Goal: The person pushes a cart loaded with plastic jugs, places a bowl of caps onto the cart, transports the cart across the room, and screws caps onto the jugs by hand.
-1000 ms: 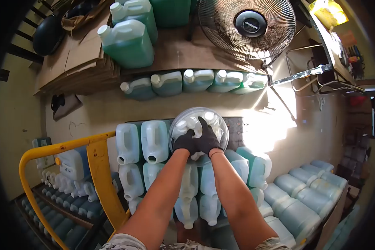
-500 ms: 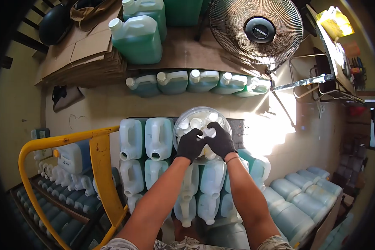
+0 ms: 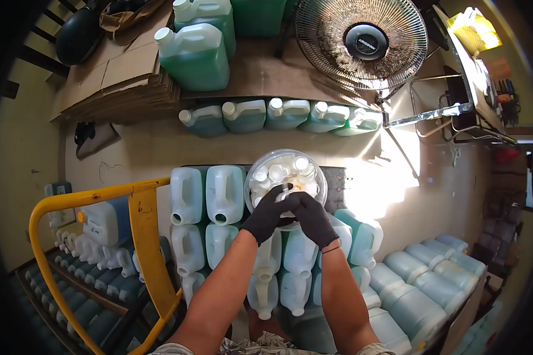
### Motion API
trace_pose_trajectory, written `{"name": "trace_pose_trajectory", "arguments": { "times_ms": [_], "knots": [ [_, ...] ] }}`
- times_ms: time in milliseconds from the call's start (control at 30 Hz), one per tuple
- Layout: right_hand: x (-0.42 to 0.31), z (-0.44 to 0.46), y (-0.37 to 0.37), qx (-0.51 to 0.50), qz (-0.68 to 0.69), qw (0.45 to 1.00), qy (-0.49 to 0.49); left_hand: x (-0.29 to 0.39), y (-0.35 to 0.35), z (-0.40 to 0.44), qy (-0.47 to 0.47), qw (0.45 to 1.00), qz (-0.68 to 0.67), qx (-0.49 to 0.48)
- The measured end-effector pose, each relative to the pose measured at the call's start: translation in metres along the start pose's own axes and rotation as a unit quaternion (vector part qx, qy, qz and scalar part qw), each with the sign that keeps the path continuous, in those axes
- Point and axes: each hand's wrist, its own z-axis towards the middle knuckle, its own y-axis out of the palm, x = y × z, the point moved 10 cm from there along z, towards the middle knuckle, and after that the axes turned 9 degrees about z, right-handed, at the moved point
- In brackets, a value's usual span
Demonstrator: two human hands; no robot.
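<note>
A clear round tub full of white caps stands among rows of translucent jugs. My left hand, in a black glove, is closed over the tub's near side. Its fingers meet those of my right hand, gloved alike and also closed. A small whitish piece, apparently a cap, shows between the fingertips; most of it is hidden. The two nearest jugs left of the tub have uncapped mouths facing me. Below my wrists lie more jugs, partly covered by my forearms.
A yellow trolley handle rises at the left. Green-filled jugs line the floor ahead, below a cardboard-covered surface with a fan. Large containers stand at the right, and flattened cardboard is stacked at the upper left.
Both hands have drawn back toward me, from the tub's middle to its near rim, uncovering more caps. The fingers have come closer together around the small piece.
</note>
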Motion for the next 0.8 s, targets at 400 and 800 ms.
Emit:
{"name": "trace_pose_trajectory", "arguments": {
  "times_ms": [400,800],
  "knots": [
    [-0.015,0.000,0.007,0.015,-0.373,0.916,-0.144,-0.013,-0.010,0.013,0.057,0.993,0.100,0.032],
    [0.003,-0.018,-0.011,0.088,0.075,0.987,0.112,0.006,-0.013,-0.012,0.010,0.974,0.221,0.052]
  ]
}}
